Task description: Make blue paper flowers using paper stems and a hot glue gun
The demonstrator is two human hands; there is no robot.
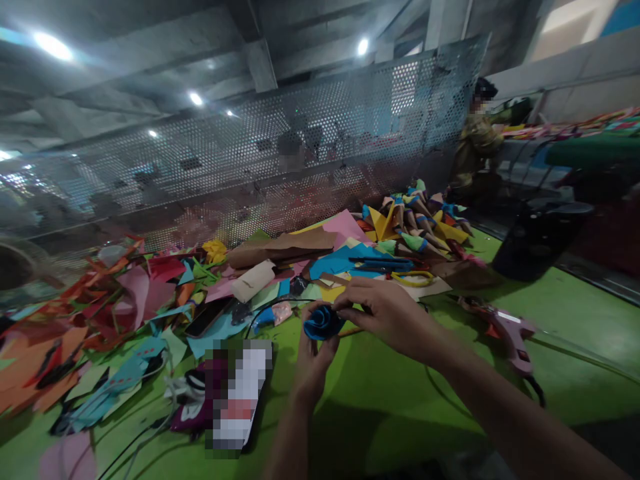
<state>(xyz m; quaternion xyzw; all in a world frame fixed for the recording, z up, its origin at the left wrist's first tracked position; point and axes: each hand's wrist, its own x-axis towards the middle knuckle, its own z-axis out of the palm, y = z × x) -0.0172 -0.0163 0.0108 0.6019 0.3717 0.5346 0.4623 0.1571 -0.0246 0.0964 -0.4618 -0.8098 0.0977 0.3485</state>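
Note:
A blue rolled paper flower (323, 324), its layers coiled into a spiral, is held above the green table (370, 400). My left hand (316, 363) grips it from below, with fingers closed around its sides. From the right, my right hand (385, 312) pinches at the flower's edge; the fingertips overlap it, and I cannot make out exactly what lies between them. A pink hot glue gun (514, 333) rests on the table to the right of my hands. Left of the flower lies a small blue and pink paper piece (273, 317).
Coloured paper scraps (145, 293) heap up on the left. Finished-looking paper cones (417, 223) pile at the back, near scissors with a yellow handle (411, 277). A phone (243, 397) lies front left with cables. A perforated metal screen (250, 173) stands behind; a person (475, 143) is beyond.

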